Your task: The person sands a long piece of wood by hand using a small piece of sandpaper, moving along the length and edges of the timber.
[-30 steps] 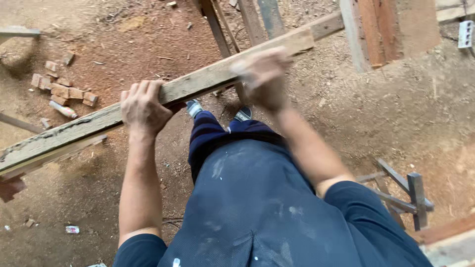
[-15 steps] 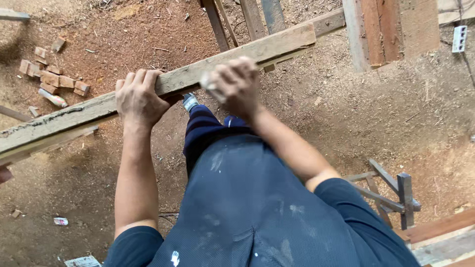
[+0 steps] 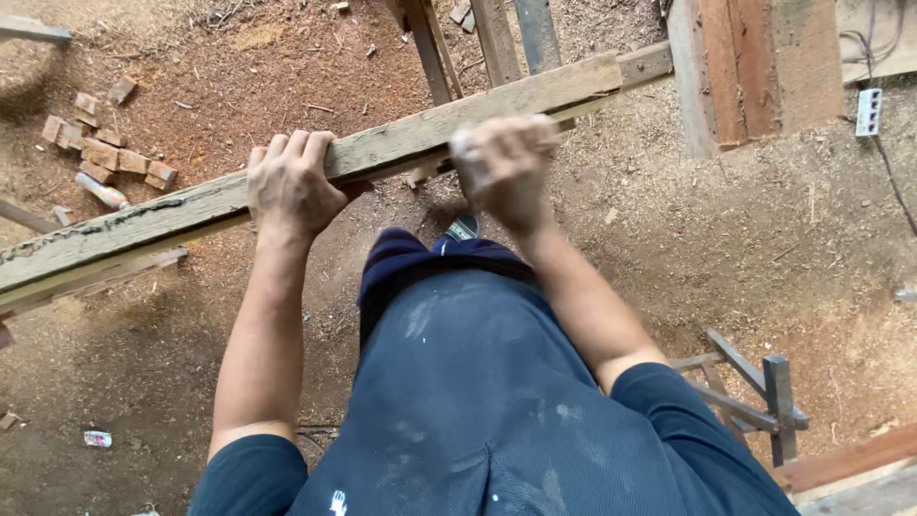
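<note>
the long weathered wooden plank (image 3: 401, 143) runs on a slant across the view, low at the left edge and rising to the upper right, and both hands are on it. the left hand (image 3: 291, 182) is wrapped over the plank's top edge, fingers (image 3: 287, 145) curled down the far side, closed firmly on the wood. the right hand (image 3: 504, 162) sits further up the plank and is smeared with motion blur; it looks closed around the board too, with something pale at the knuckles that is too blurred to name. compared with half a second ago and a second ago, the grip points are much the same but the plank has slid in the view: its upper end now reaches closer to the upright timber boards (image 3: 735, 67) at the top right, and the heap of small wood offcuts (image 3: 105, 153) on the sawdust-covered ground (image 3: 745, 239) sits further to the right in the frame. judging by that and the blur, the plank is being carried or shifted along its length rather than resting. a shoe tip (image 3: 463, 227) shows below the board, a metal stand (image 3: 755, 397) lies at the lower right, and a white power strip (image 3: 867, 112) sits at the right edge.
</note>
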